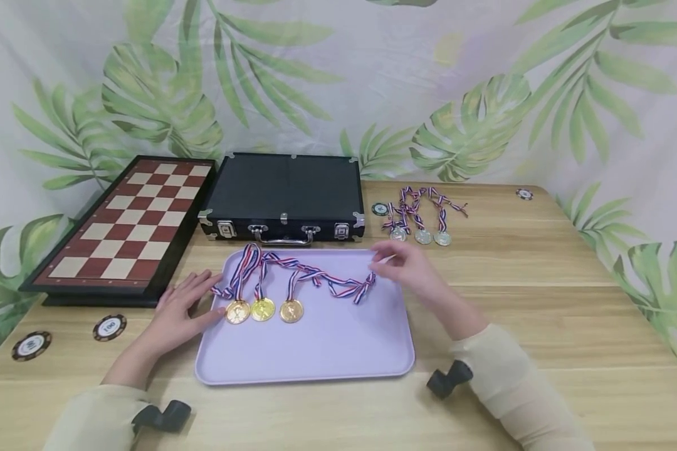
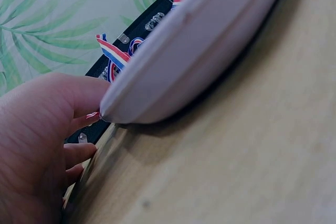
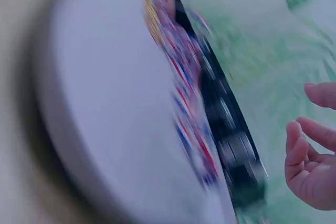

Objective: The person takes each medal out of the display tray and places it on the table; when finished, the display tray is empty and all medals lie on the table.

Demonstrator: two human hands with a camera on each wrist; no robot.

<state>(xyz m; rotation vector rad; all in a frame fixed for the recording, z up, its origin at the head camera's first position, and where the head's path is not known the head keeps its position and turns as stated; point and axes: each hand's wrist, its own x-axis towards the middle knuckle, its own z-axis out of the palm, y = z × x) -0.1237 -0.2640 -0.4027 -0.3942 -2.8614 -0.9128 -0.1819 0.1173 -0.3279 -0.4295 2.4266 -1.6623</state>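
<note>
On a pale lilac tray [image 1: 327,351] lie three gold medals [image 1: 262,309], with red, white and blue ribbons [image 1: 346,289] stretched towards the tray's right side. My left hand [image 1: 177,316] rests at the tray's left edge, thumb over the rim beside the leftmost medal and fingers extended outside it. The left wrist view shows the thumb [image 2: 86,95] against the tray's rim. My right hand [image 1: 409,269] hovers by the far right corner, near the ribbon ends. In the right wrist view its thumb and loosely bent fingers [image 3: 315,129] are apart, with nothing between them.
Behind the tray stands a closed black case [image 1: 288,188]. A checkered game board [image 1: 135,219] lies to the left. Silver medals [image 1: 423,237] with ribbons sit at the back right. Poker chips [image 1: 110,327] are scattered on the wooden table [image 1: 541,326], and a leaf-patterned cloth [image 1: 372,81] hangs behind.
</note>
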